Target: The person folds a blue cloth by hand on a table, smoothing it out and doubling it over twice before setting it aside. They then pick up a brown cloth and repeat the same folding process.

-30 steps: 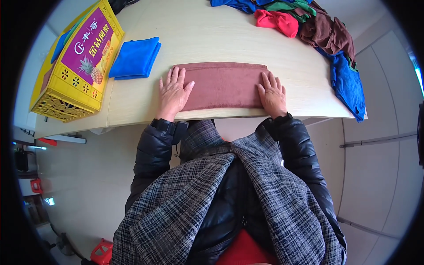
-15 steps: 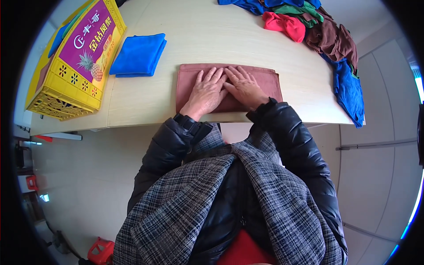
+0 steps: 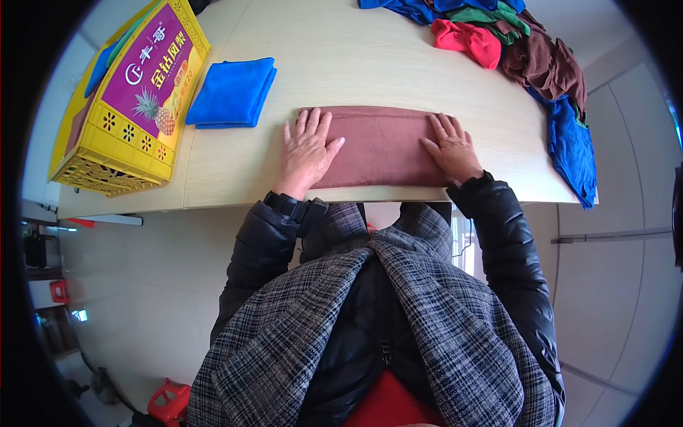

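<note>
A brown cloth (image 3: pixel 380 148), folded into a flat rectangle, lies near the table's front edge. My left hand (image 3: pixel 307 151) rests flat across its left end, fingers apart and pointing away from me. On the right end lies my right hand (image 3: pixel 455 149), also flat with spread fingers. Neither hand grips the cloth. Left of it, beyond my left hand, a blue cloth (image 3: pixel 231 92) sits folded into a thick, neat square.
A yellow plastic crate (image 3: pixel 131 135) with a purple panel stands at the table's left, with cloths inside. Along the right edge lies a heap of crumpled brown (image 3: pixel 544 64), blue (image 3: pixel 573 153), green and red cloths (image 3: pixel 466 43). Below left is a red stool (image 3: pixel 168 402).
My hands have slid apart from the middle of the brown cloth, the left one to its left end and the right one to its right end.
</note>
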The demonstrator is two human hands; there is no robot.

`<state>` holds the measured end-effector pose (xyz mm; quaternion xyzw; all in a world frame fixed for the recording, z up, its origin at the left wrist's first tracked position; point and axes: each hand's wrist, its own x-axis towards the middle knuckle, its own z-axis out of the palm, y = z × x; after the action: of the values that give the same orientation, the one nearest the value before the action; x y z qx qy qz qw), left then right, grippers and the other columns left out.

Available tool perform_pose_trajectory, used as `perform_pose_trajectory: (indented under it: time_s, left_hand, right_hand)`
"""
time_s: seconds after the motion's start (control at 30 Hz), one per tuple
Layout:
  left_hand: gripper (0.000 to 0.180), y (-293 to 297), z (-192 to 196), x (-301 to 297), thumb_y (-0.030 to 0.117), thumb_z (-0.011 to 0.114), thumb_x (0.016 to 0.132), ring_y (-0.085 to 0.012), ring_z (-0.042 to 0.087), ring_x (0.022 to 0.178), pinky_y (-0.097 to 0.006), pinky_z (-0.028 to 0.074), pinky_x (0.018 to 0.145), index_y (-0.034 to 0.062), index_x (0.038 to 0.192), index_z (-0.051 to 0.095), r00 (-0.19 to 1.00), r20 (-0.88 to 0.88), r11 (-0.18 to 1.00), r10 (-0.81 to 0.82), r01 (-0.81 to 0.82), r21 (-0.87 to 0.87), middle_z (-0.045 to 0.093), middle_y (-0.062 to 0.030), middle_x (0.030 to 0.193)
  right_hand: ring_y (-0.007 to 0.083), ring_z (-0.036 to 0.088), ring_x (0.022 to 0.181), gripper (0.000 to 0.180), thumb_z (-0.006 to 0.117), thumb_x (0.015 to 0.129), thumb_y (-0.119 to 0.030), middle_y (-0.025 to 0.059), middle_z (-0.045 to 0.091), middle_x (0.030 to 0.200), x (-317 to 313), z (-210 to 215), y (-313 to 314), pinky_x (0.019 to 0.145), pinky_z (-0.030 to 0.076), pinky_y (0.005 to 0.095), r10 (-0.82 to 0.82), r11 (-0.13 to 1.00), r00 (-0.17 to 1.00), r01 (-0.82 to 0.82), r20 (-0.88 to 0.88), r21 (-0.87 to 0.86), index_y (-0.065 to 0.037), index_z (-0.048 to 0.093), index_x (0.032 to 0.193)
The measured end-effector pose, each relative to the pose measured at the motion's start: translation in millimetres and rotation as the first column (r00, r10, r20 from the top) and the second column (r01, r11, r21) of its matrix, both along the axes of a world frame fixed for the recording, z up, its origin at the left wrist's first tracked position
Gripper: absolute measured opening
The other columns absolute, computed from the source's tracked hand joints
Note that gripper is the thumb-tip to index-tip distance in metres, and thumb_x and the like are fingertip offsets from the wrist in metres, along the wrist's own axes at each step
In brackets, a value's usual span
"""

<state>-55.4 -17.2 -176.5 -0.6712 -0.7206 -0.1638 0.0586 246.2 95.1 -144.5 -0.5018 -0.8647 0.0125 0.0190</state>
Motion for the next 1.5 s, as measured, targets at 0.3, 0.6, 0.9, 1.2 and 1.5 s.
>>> perform_pose_trajectory:
  time_s: [0.3,0.6,0.9,1.2,1.5]
  left_hand:
    - [0.062,43,3,47,0.045,0.048,0.101,-0.0287,0.032,0.147,-0.055,0.020,0.120,0.0086,0.151,0.041,0.954,0.019,0.954,-0.298,0.299,-0.036,0.039,-0.0120,0.157]
    - [0.061,38,-1,29,0.045,0.045,0.102,-0.0264,0.031,0.148,-0.052,0.018,0.121,0.0097,0.152,0.040,0.981,0.001,0.978,-0.193,0.192,-0.084,0.036,-0.0098,0.159]
    - [0.061,2,5,-2,0.046,0.043,0.103,-0.0255,0.024,0.151,-0.051,0.012,0.124,0.0092,0.152,0.040,0.996,-0.021,0.990,0.087,-0.089,-0.111,0.033,-0.0101,0.161]
    - [0.058,-7,0,89,0.037,0.045,0.103,-0.0270,0.025,0.151,-0.050,0.016,0.123,0.0072,0.152,0.038,0.977,-0.101,0.982,-0.185,0.181,-0.054,0.034,-0.0110,0.160]
    - [0.057,-24,0,49,0.035,0.045,0.103,-0.0271,0.025,0.150,-0.050,0.018,0.122,0.0077,0.152,0.037,0.996,-0.064,0.996,-0.067,0.063,-0.066,0.032,-0.0098,0.161]
  right_hand:
    - [0.0340,0.028,0.149,0.064,0.046,0.101,-0.048,0.0121,0.034,0.160,-67,-21,-1,0.120,0.023,0.0508,0.257,0.966,0.962,-0.255,-0.094,0.031,-0.014,0.036,0.154]
    - [0.0334,0.027,0.149,0.066,0.045,0.101,-0.050,0.0106,0.035,0.160,-13,-21,10,0.121,0.021,0.0504,0.200,0.979,0.975,-0.196,-0.099,0.046,-0.012,0.035,0.155]
    - [0.0350,0.028,0.149,0.064,0.044,0.103,-0.047,0.0126,0.034,0.159,60,-25,-12,0.121,0.021,0.0530,-0.058,0.993,0.993,0.068,-0.101,0.099,-0.012,0.034,0.155]
    - [0.0340,0.031,0.147,0.055,0.052,0.100,-0.034,0.0132,0.041,0.155,-37,-23,-76,0.121,0.021,0.0511,0.168,0.978,0.934,-0.118,-0.315,0.171,-0.007,0.045,0.148]
    - [0.0345,0.028,0.149,0.053,0.047,0.102,-0.029,0.0137,0.038,0.157,11,-34,-67,0.122,0.019,0.0500,-0.027,0.983,0.956,0.079,-0.291,0.169,-0.008,0.040,0.151]
